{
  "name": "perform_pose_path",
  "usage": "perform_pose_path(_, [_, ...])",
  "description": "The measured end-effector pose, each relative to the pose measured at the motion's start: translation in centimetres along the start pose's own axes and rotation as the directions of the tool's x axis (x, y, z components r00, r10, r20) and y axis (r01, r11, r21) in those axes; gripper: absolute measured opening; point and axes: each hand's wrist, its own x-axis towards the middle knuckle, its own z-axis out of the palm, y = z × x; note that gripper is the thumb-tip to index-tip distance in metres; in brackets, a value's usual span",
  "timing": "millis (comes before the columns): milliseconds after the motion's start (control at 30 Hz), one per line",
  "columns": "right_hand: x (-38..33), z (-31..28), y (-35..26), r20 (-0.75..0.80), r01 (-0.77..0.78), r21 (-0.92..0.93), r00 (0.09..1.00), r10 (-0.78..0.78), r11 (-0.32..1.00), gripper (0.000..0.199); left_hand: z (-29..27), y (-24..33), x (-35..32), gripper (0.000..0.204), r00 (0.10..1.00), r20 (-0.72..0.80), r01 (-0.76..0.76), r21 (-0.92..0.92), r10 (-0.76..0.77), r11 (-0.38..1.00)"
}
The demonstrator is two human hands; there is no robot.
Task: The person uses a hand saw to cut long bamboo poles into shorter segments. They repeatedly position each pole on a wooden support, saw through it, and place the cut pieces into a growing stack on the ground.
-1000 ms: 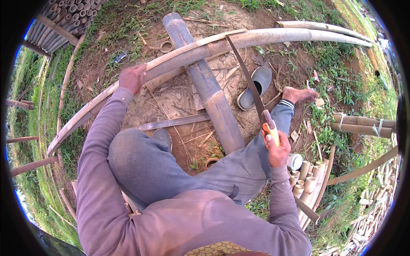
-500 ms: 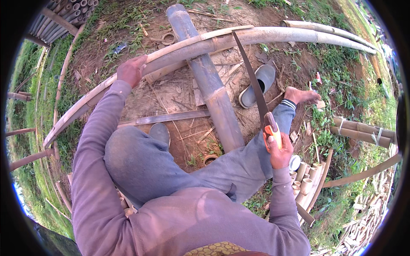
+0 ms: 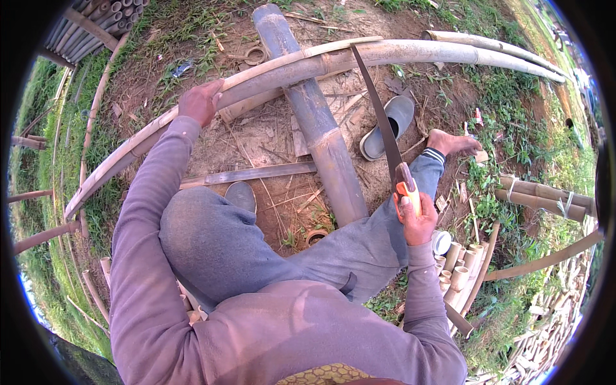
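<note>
My right hand (image 3: 418, 219) is wrapped round the orange handle of a hand saw (image 3: 382, 119). Its long dark blade points away from me, and the tip end rests against a long bamboo pole (image 3: 410, 52). A thin split bamboo strip (image 3: 282, 63) lies along the left part of that pole, ending near the blade. Farther left, my left hand (image 3: 200, 102) is closed over the pole and strip, fingers partly hidden behind them. The pole lies across a thick dark bamboo log (image 3: 319, 122) that runs toward my legs.
Near my bare foot lies a grey slip-on shoe (image 3: 399, 119); another shoe (image 3: 241, 197) is beside my bent knee. Cut bamboo tubes (image 3: 459, 277) stand at my right. A tied bamboo pair (image 3: 545, 197) lies beyond them. More poles (image 3: 96, 29) are stacked far left.
My right hand and the saw have shifted slightly forward, away from me, with the blade still at the pole. My left hand keeps its hold in nearly the same place.
</note>
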Motion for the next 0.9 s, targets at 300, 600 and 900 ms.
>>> perform_pose_path(300, [-4.4, -6.2, -5.1, -0.100, -0.162, 0.067, 0.981, 0.169, 0.984, 0.020, -0.7, 0.4, -1.4, 0.046, 0.999, -0.045, -0.015, -0.029, 0.014, 0.999])
perform_pose_path(600, [-8.6, -6.8, -1.3, -0.337, 0.003, 0.374, 0.932, 0.133, 0.927, 0.031, 1.4, -0.9, -17.1, 0.052, 0.970, -0.052, -0.237, -0.010, 0.237, 0.971])
perform_pose_path(900, [-3.5, -0.1, -4.5, -0.352, 0.186, 0.346, 0.934, -0.057, 0.920, 0.044, -0.9, 4.3, -5.2, 0.088, 0.952, -0.190, -0.231, 0.072, 0.241, 0.970])
